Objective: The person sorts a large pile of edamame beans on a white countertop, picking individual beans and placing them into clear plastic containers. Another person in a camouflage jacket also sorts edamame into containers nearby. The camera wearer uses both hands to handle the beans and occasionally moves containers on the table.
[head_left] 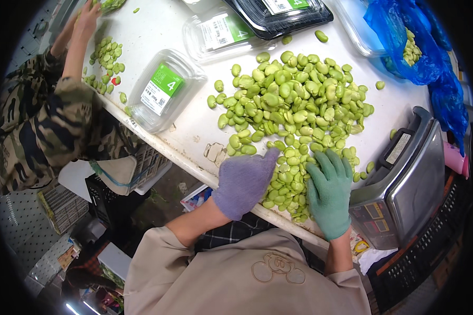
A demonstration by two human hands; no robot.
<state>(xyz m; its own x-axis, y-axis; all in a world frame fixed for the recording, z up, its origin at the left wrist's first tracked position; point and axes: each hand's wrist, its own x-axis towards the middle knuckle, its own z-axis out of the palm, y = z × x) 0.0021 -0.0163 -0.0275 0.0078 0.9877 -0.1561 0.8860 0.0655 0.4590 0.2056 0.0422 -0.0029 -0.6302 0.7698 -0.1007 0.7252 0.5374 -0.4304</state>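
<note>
A large heap of shelled green broad beans lies on the white table, with a narrower stream of beans running down to the near edge. My left hand, in a purple knitted glove, rests along the left side of that stream; its fingers point inward against the beans, partly hidden under the hand. On the opposite side, my right hand wears a green glove. Its fingers lie stretched over the beans, slightly apart. Neither hand visibly grips anything, and beans fill the gap between them.
Right of my right hand stands a metal weighing scale. Clear labelled boxes and a black tray lie beyond. A blue plastic bag holds more beans. At left, a person in camouflage sleeves works beside a smaller bean pile.
</note>
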